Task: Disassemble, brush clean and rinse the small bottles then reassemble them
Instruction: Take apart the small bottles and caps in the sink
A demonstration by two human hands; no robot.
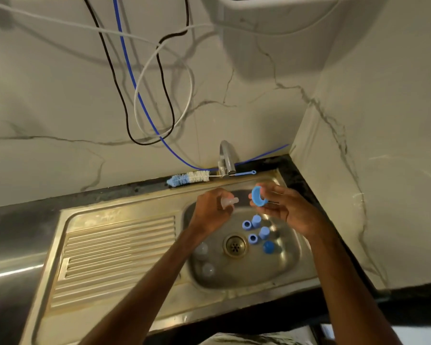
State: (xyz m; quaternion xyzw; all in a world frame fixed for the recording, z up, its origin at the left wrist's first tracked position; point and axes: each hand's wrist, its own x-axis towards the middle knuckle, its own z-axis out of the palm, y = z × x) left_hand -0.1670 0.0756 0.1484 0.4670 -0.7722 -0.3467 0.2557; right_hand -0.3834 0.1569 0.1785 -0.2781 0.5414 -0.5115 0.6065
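Over the steel sink basin (291, 265), my left hand (213, 212) grips a small clear nipple piece (229, 202). A blue screw ring (258, 196) is pinched in my right hand (288, 207), just right of the nipple; the two parts are apart. In the basin lie several blue caps and rings (256, 229) right of the drain (235, 246), and two clear bottles (201, 250) left of it. A blue-and-white bottle brush (188, 178) lies on the sink's back ledge.
The tap (225, 155) stands behind the basin with its spout over the back rim; no water shows. A ribbed drainboard (117, 255) extends left. Cables and a blue tube (135, 78) hang on the marble wall. A wall closes the right side.
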